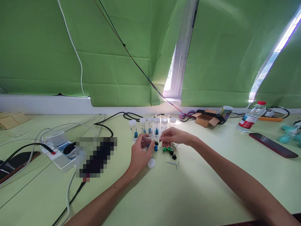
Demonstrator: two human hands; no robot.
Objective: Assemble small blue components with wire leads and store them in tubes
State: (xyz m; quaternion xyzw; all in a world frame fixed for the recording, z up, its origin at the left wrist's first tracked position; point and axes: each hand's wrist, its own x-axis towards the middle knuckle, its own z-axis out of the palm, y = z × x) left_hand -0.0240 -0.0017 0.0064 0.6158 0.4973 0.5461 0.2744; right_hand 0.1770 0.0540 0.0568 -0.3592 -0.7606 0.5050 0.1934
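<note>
Left hand (140,153) half hides a clear tube (147,141), contents unclear.

A small clear plastic vial (147,140) stands roughly upright, open at the top, partly hidden by fingers. Its white cap (151,163) lies flat on the desk (188,194) just beside it, nearer the onlooker.

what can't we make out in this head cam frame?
- Left hand: its fingers curl around a clear tube; the tube's contents and the grip are hidden by the hand.
- Right hand: whatever its fingertips pinch is too small to tell.
- Pixelated block left of the hands: blurred out, object unknown.
- Small green pieces and black pieces: too small to identify.
- Water bottle: label unreadable.
</note>
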